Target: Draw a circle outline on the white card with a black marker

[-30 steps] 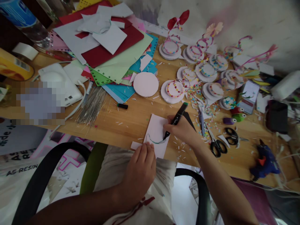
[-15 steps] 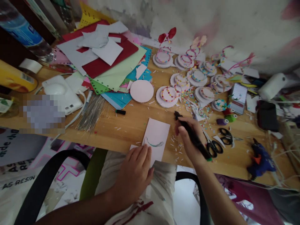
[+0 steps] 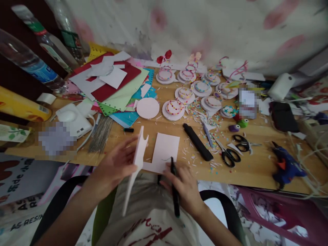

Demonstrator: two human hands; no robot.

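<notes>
My left hand [image 3: 123,164] grips a thick white board piece [image 3: 138,153] and holds it up on edge, over my lap and the table's front edge. A notch shows in its upper end. A black marker pen [image 3: 175,191] is held in my right hand [image 3: 186,184], its tip touching or just above a white card [image 3: 166,145] lying flat at the table edge. A short dark line runs near the tip. The pen's cap [image 3: 128,130] lies to the left. Right of the card rests a long black bar-shaped tool [image 3: 197,141].
Several white discs with beaded rings [image 3: 173,110] stand at the back, among paper scraps. Coloured sheets [image 3: 133,85] are piled left of them, near thin wires [image 3: 101,135] and bottles [image 3: 41,68]. Scissors [image 3: 230,157], a blue glue gun [image 3: 287,167] and a phone [image 3: 284,116] lie right.
My left hand has left the card and now holds up the white board piece. My right hand has moved left, bringing the pen to the card. The camera view has shifted.
</notes>
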